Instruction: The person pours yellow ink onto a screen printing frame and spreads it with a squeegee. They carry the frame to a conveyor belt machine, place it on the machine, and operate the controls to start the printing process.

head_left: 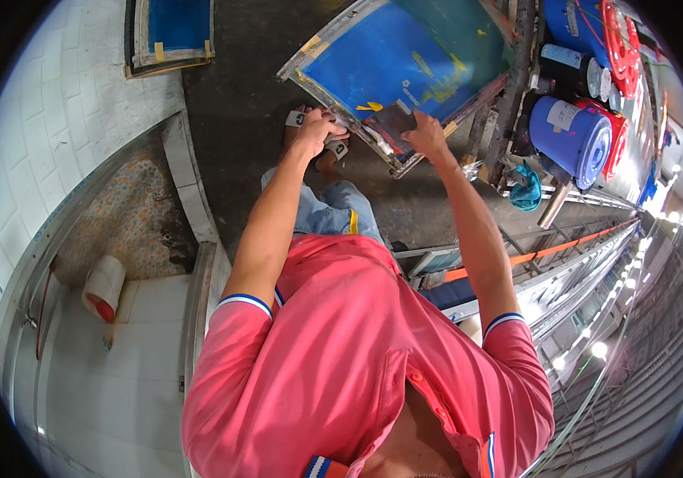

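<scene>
A screen printing frame (310, 49) with blue mesh is tilted in front of me, with smears of yellow ink on its right half. My left hand (316, 134) is closed on the frame's near left edge; its fingertips are partly hidden. In my right hand (427, 135), a dark flat scraper (393, 122) is pinched at its right side, over the frame's near corner. Just left of the scraper, a yellow blob of ink (369, 107) lies on the mesh. A small white and red object (379, 142) sits by the near edge, too small to name.
At right stand a purple-blue bucket (561, 131), black containers (569, 68) and red lids (620, 48). A teal cloth (525, 188) hangs below them. Another blue screen (180, 24) leans at far left. A white-tiled basin (146, 342) with a white cylinder (106, 283) is at left.
</scene>
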### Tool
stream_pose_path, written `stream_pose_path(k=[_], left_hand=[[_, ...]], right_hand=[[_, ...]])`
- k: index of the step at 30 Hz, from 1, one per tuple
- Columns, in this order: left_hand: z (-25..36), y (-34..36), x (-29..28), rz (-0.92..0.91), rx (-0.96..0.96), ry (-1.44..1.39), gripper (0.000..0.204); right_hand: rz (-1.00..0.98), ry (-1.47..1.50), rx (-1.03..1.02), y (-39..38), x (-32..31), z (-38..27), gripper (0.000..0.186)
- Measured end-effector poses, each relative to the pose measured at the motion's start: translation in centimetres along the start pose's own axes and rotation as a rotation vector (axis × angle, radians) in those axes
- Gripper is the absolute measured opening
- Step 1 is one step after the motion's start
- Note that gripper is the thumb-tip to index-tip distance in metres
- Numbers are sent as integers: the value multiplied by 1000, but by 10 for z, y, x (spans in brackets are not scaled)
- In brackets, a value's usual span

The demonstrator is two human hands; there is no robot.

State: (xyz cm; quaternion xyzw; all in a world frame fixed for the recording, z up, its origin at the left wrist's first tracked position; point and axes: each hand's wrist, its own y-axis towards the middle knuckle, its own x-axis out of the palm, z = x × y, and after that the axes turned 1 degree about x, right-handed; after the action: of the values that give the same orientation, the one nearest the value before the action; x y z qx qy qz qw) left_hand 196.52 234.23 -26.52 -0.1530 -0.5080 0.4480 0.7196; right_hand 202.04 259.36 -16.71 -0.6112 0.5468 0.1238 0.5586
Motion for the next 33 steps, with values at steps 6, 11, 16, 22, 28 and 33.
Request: stream_pose_path(k=[6,11,16,22,28,33], left_hand=[[-2,5,-2,19,-44,31,45],[-1,8,-4,31,-76,55,47],[-2,10,-12,-33,-82,71,50],[1,8,-13,-3,-68,185,45],[13,-12,-14,62,-10,606,42],[-1,-23,-21,279,97,634,52]], right_hand=[[-238,641,199,-27,-67,17,38],[-135,1078,320,-70,-83,44,41],[-66,1440,287,-107,-69,74,47],[119,1846,166,-166,-28,88,48],[330,2235,181,-251,32,76,61],[771,2576,213,-355,137,74,58]])
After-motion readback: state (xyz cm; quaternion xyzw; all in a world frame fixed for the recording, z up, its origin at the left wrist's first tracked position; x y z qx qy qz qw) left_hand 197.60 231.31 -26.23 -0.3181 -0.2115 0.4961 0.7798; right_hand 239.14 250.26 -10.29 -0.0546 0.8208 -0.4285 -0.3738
